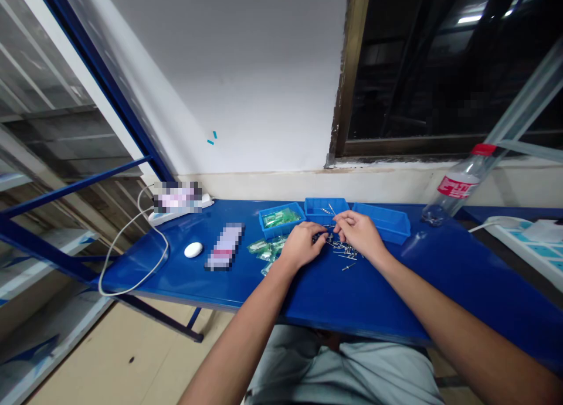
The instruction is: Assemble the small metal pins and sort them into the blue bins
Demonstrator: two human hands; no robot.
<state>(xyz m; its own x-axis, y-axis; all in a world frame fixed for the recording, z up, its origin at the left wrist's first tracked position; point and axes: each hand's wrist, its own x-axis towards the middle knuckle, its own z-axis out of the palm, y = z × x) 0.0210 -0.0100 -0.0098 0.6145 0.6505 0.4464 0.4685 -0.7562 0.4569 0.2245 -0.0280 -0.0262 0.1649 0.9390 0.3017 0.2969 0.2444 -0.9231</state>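
A loose pile of metal pop rivets (347, 251) lies on the blue table in front of me. My left hand (303, 244) rests at the pile's left side, fingers curled towards the thumb; what lies between them is hidden. My right hand (357, 232) is above the pile with thumb and fingers pinched together. A couple of thin rivets (328, 210) stick out from its fingertips, in front of the middle blue bin (326, 202). One single rivet (349, 267) lies apart, nearer to me.
A left blue bin (269, 231) holds green packets; several more packets (266, 249) lie before it. On the right are another blue bin (387, 223) and a plastic bottle (457, 185). A phone (225, 247), white round case (193, 250) and power strip (180, 210) sit left.
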